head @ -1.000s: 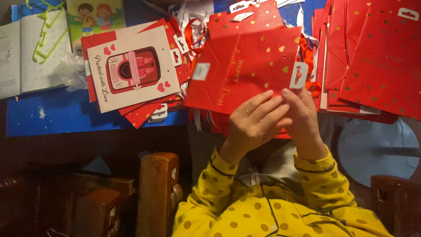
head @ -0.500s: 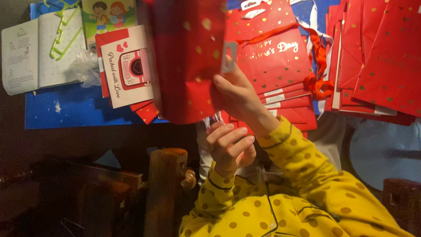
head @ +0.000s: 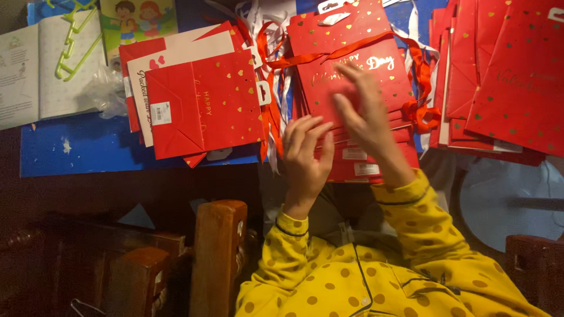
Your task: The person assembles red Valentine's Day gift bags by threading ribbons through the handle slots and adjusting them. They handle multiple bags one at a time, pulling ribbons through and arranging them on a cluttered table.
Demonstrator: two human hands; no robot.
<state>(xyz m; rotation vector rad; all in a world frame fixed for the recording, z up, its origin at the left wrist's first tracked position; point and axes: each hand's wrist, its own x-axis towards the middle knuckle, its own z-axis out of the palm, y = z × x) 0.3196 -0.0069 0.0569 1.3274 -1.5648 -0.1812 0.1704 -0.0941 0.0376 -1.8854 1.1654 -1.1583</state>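
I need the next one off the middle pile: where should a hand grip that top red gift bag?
Probably by its near edge, coming from the person's side. The top red gift bag lies flat on the pile, ribbon handles tangled at the far right. The right hand is over it; the left hand is at the near edge.

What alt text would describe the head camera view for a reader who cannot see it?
Two bare hands in yellow dotted sleeves, left hand and right hand, reach over a middle stack of flat red gift bags with ribbon handles. More red bags lie at the left on a blue table, beside an open booklet.
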